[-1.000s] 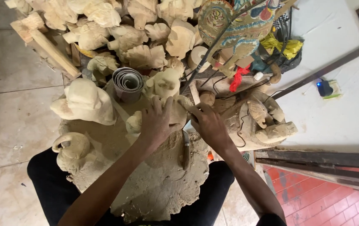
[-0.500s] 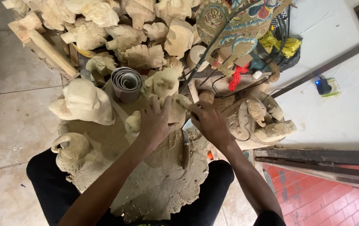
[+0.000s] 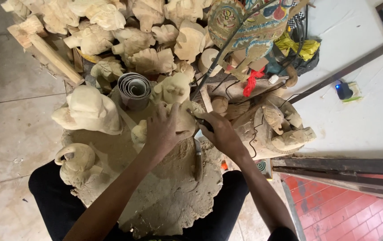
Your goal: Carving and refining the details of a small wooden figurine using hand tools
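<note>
My left hand [image 3: 162,129] presses down on a pale wooden carving [image 3: 183,119] that rests on a round wooden work block [image 3: 164,192] between my knees. My right hand [image 3: 220,131] is closed around a small dark carving tool [image 3: 204,122], its tip against the right side of that carving. A knife with a wooden handle [image 3: 197,158] lies on the block just below my right hand. Sawdust covers the block's top.
Several unfinished pale carved figures [image 3: 133,40] are heaped at the top. A large carved piece [image 3: 86,109] and a jug-shaped one [image 3: 76,160] sit at left. A roll of sandpaper [image 3: 134,89] stands nearby. Painted puppet [image 3: 245,27], carved pieces [image 3: 281,129], metal bars [image 3: 339,167] lie right.
Both hands have stayed on the carving, with only slight shifts of the right hand and tool against it.
</note>
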